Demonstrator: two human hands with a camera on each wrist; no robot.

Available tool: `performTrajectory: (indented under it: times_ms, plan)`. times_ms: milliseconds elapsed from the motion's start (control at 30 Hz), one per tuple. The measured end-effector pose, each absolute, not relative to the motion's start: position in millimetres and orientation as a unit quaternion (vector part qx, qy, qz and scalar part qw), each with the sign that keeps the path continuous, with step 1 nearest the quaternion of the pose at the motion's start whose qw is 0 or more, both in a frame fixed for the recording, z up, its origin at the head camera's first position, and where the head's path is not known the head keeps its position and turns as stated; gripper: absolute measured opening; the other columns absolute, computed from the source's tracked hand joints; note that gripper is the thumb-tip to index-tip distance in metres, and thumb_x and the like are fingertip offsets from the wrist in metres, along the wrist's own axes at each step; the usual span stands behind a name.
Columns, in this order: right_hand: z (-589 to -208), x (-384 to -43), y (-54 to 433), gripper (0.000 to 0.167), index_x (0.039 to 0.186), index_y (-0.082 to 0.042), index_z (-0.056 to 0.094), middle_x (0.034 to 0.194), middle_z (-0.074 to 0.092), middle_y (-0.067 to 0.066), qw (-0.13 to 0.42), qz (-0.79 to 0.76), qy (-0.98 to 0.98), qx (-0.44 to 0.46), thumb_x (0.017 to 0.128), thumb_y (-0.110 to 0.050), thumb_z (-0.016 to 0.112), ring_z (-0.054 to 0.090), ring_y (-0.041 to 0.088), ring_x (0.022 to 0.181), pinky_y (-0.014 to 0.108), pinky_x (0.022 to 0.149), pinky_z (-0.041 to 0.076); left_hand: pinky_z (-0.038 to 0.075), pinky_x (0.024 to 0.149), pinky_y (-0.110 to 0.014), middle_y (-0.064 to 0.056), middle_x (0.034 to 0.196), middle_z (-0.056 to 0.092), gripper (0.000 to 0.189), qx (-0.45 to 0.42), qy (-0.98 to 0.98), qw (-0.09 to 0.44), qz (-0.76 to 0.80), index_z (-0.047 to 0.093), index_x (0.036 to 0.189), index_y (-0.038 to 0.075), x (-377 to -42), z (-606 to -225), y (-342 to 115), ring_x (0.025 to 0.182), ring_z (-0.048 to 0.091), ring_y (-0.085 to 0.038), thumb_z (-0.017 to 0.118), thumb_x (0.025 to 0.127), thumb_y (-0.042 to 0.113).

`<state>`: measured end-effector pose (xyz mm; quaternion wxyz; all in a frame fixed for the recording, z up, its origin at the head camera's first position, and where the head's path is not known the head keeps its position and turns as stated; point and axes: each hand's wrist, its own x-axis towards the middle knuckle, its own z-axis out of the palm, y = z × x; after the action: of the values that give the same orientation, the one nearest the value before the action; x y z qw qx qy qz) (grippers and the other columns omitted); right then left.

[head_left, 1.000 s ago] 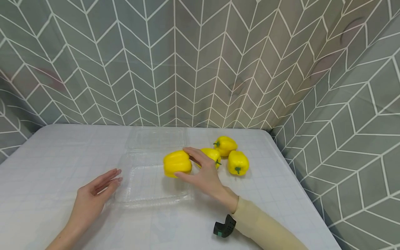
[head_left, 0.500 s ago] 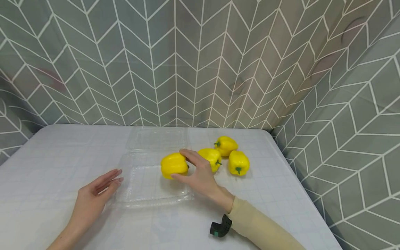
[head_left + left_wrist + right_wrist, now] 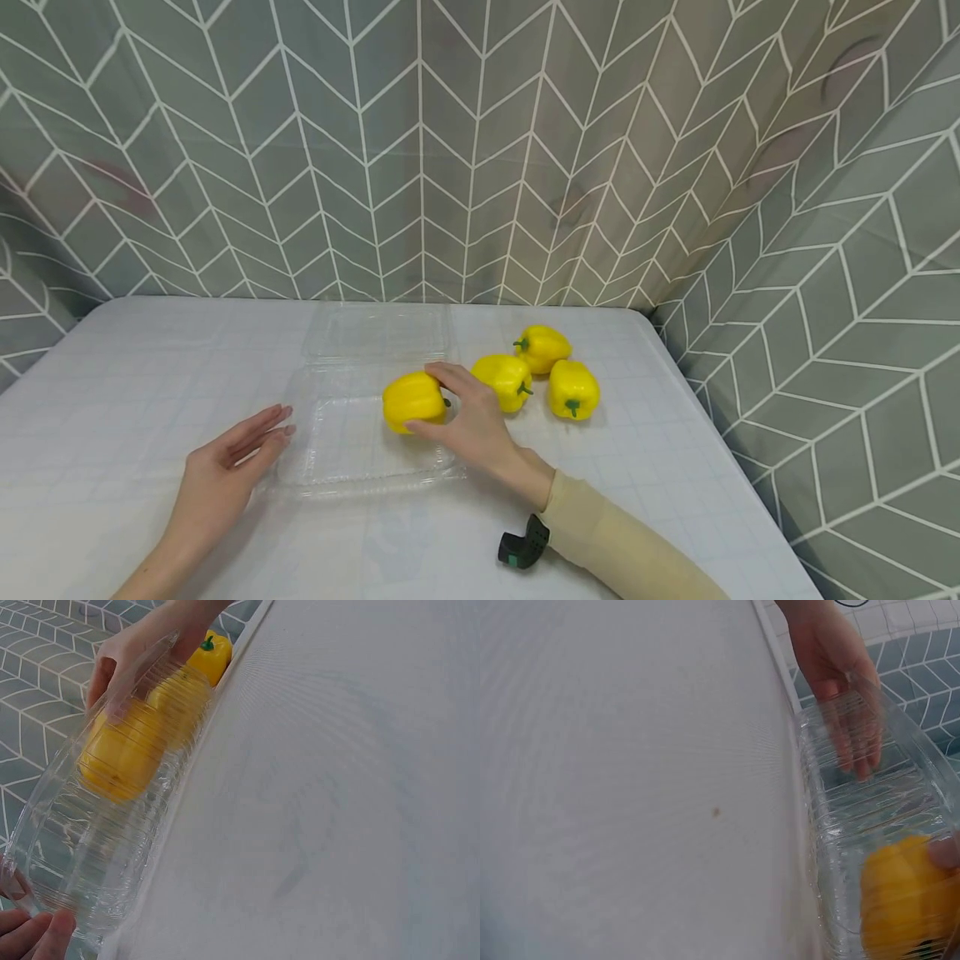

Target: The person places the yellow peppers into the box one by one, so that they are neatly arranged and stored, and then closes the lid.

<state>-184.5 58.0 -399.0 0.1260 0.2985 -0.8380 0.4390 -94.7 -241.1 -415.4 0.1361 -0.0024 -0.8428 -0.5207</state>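
Observation:
My right hand grips a yellow bell pepper between the thumb and fingers, over the right part of a clear plastic clamshell container. The pepper lies on its side, its stem end toward the palm. Through the transparent wall the same pepper shows in the left wrist view, low inside the container; whether it touches the bottom I cannot tell. At the container's left edge my left hand rests with loosely bent fingers, the fingertips by its end wall in the left wrist view.
Several more yellow peppers lie right of the container: one pepper close behind the right hand, a pepper farther back, and a pepper rightmost. The container's raised lid lies back. A black wrist device sits at the right cuff.
My right hand has moved the held pepper a little left and down into the container, uncovering more of the pepper behind it. The left hand has stayed still.

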Motion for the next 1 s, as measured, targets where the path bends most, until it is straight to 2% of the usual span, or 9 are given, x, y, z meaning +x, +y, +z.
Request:
performTrajectory:
  times_ms: [267, 667, 1000]
  plan:
    - [-399.5, -184.1, 57.0, 0.068, 0.13, -0.001, 0.062, 0.133, 0.063, 0.011, 0.145, 0.403, -0.847, 0.314, 0.073, -0.025, 0.09, 0.059, 0.024, 0.126, 0.036, 0.107, 0.05, 0.051, 0.081, -0.005, 0.02, 0.125, 0.066, 0.045, -0.002, -0.845, 0.138, -0.517, 0.055, 0.141, 0.003, -95.2, -413.8, -239.9, 0.102, 0.062, 0.015, 0.063, 0.1, 0.019]
    - [-395.7, -181.5, 55.8, 0.069, 0.135, -0.002, 0.058, 0.139, 0.059, 0.01, 0.088, 0.378, -0.872, 0.299, 0.077, -0.026, 0.088, 0.056, 0.024, 0.13, 0.037, 0.111, 0.046, 0.051, 0.082, -0.005, 0.022, 0.124, 0.066, 0.044, -0.009, -0.838, 0.143, -0.526, 0.055, 0.14, -0.001, -94.3, -413.7, -238.1, 0.102, 0.064, 0.013, 0.063, 0.099, 0.015]
    - [-393.5, -180.7, 54.8, 0.069, 0.14, -0.004, 0.054, 0.144, 0.055, 0.01, 0.062, 0.357, -0.886, 0.29, 0.082, -0.027, 0.083, 0.051, 0.024, 0.135, 0.04, 0.114, 0.043, 0.051, 0.081, -0.005, 0.024, 0.123, 0.066, 0.044, -0.011, -0.838, 0.145, -0.526, 0.055, 0.14, 0.0, -94.2, -414.5, -238.9, 0.102, 0.064, 0.012, 0.064, 0.099, 0.015]
